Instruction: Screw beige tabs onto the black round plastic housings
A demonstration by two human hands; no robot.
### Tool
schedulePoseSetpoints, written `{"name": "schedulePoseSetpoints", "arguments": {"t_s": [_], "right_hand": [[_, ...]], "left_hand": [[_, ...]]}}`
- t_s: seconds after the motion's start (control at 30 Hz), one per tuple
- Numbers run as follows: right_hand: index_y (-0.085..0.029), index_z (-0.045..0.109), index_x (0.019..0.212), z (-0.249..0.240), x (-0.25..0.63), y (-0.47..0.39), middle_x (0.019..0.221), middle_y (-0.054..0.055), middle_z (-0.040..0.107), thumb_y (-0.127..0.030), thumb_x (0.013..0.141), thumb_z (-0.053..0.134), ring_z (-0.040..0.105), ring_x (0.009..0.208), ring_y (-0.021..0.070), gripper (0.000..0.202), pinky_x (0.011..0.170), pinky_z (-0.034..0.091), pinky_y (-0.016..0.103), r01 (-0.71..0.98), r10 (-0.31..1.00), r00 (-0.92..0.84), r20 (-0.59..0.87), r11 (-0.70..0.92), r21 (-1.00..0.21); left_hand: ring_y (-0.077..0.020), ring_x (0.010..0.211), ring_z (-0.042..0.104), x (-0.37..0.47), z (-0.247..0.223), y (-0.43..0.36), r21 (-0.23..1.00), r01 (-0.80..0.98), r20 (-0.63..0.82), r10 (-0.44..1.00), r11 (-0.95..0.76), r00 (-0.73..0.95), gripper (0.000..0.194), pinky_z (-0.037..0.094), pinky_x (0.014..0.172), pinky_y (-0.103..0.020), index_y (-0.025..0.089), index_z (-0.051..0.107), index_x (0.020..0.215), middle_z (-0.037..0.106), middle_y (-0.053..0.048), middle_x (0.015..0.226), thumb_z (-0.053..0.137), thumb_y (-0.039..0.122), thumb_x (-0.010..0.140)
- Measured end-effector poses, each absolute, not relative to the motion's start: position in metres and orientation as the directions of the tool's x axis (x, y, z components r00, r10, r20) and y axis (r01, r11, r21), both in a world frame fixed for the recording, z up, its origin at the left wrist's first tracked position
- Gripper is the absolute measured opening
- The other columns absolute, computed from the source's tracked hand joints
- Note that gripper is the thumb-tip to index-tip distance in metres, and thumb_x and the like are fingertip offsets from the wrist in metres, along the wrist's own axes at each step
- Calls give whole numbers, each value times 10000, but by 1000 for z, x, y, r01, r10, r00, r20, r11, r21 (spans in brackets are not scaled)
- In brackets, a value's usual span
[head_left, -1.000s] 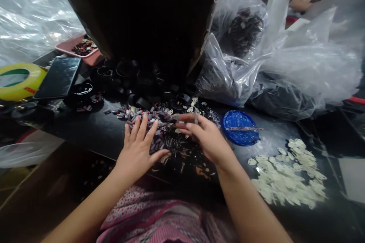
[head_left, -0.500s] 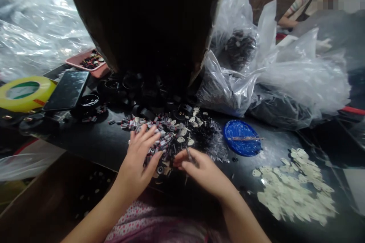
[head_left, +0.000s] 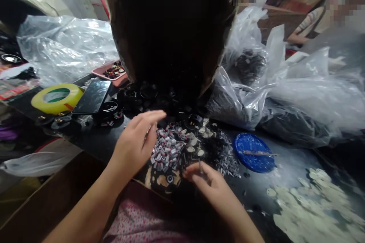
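My left hand (head_left: pixel 137 142) hovers at the left edge of a pile of small grey metal sleeves with red marks (head_left: pixel 167 150). Its fingers stretch out to the right, with the thumb beneath them; a tiny glint shows between, too small to name. My right hand (head_left: pixel 209 182) is at the front right of the pile with curled fingers. A thin metal rod-like tool (head_left: pixel 200 167) sticks up between them; its lower end is hidden. Just left of that hand, a small round black part (head_left: pixel 170 179) sits on a worn brown patch. Pale flat plates (head_left: pixel 192 149) lie behind the right hand.
A blue lid (head_left: pixel 253 153) with a thin stick across it lies right of thin grey pins (head_left: pixel 226 159). Pale plates (head_left: pixel 319 205) are heaped at front right. Plastic bags (head_left: pixel 245 95), a dark open box (head_left: pixel 171 26), a phone (head_left: pixel 92 97) and yellow tape (head_left: pixel 42 100) stand behind.
The camera view has shifted, so the bench appears lower and farther right. My left hand has lifted off the sleeves to their left side. My right hand keeps the thin tool near the round part.
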State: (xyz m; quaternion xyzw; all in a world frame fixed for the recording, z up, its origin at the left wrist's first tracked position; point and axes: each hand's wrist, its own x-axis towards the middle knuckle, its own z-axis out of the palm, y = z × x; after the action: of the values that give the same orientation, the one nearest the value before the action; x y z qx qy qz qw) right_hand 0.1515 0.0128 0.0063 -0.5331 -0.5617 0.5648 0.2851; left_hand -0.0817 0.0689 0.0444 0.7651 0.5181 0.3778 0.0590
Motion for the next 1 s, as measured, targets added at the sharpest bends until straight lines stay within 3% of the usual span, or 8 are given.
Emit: {"name": "schedulePoseSetpoints", "arguments": {"t_s": [0.17, 0.37, 0.47, 0.63, 0.7, 0.8, 0.87, 1.0], "right_hand": [[-187, 617, 950, 7, 150, 12, 954, 65, 693, -339, 887, 524, 638, 925, 214, 189, 887, 470, 381, 258, 918, -273, -288, -218, -941], [-208, 625, 926, 17, 146, 6, 951, 45, 683, -318, 885, 530, 631, 938, 209, 151, 863, 460, 351, 285, 919, -249, -305, -232, -930], [-196, 615, 954, 23, 139, 7, 812, 14, 651, -355, 861, 559, 635, 734, 158, 193, 719, 483, 297, 169, 913, -180, -365, -337, -926], [-178, 578, 977, 24, 133, 15, 559, -74, 493, -483, 830, 588, 453, 464, 81, 338, 492, 376, 218, 63, 912, -181, -368, -362, -930], [-184, 561, 912, 23, 133, 14, 578, -71, 497, -452, 826, 598, 443, 478, 80, 284, 489, 366, 214, 101, 921, -153, -359, -347, -933], [-200, 546, 896, 25, 134, 7, 688, -47, 538, -332, 830, 579, 484, 565, 97, 151, 549, 388, 225, 236, 941, -63, -333, -310, -921], [-208, 542, 872, 27, 134, 1, 720, -37, 554, -285, 830, 567, 510, 631, 116, 91, 587, 386, 234, 358, 948, -62, -312, -270, -894], [-211, 543, 834, 28, 132, -5, 733, -35, 588, -272, 832, 569, 530, 673, 130, 66, 606, 377, 237, 473, 937, -147, -316, -214, -855]], "left_hand": [[-345, 1095, 565, -90, 14, 129, 371, 838, 407, 881, -401, 241, 302, 418, 964, -558, 179, 628, 1095, 622, -147, 1210, 618, 321, 829], [-278, 1059, 580, -100, 12, 104, 392, 789, 440, 850, -473, 290, 126, 438, 957, -464, 226, 637, 973, 642, -94, 1136, 583, 255, 863], [-247, 1055, 596, -95, 14, 80, 435, 726, 468, 823, -532, 323, 130, 450, 962, -424, 236, 636, 968, 656, -75, 1129, 553, 201, 874], [-211, 1019, 641, -71, 4, 30, 573, 535, 452, 784, -621, 425, 247, 498, 928, -356, 293, 670, 978, 691, -35, 1122, 591, 109, 833], [-223, 1097, 624, -60, -1, 12, 771, 405, 365, 862, -492, 353, 366, 500, 954, -364, 325, 637, 1111, 645, -41, 1243, 622, 105, 818], [-258, 1141, 615, -46, -5, -7, 996, 80, -57, 976, 41, 211, 423, 532, 931, -388, 331, 558, 1262, 593, -66, 1333, 613, 218, 858], [-271, 1100, 640, -40, -5, -13, 938, -114, -297, 930, 326, 215, 362, 570, 869, -379, 301, 590, 1240, 644, -76, 1264, 589, 304, 878], [-260, 1037, 665, -38, 0, -17, 862, -234, -412, 890, 450, 195, 339, 593, 802, -329, 291, 654, 1171, 694, -62, 1170, 647, 342, 836]]}}
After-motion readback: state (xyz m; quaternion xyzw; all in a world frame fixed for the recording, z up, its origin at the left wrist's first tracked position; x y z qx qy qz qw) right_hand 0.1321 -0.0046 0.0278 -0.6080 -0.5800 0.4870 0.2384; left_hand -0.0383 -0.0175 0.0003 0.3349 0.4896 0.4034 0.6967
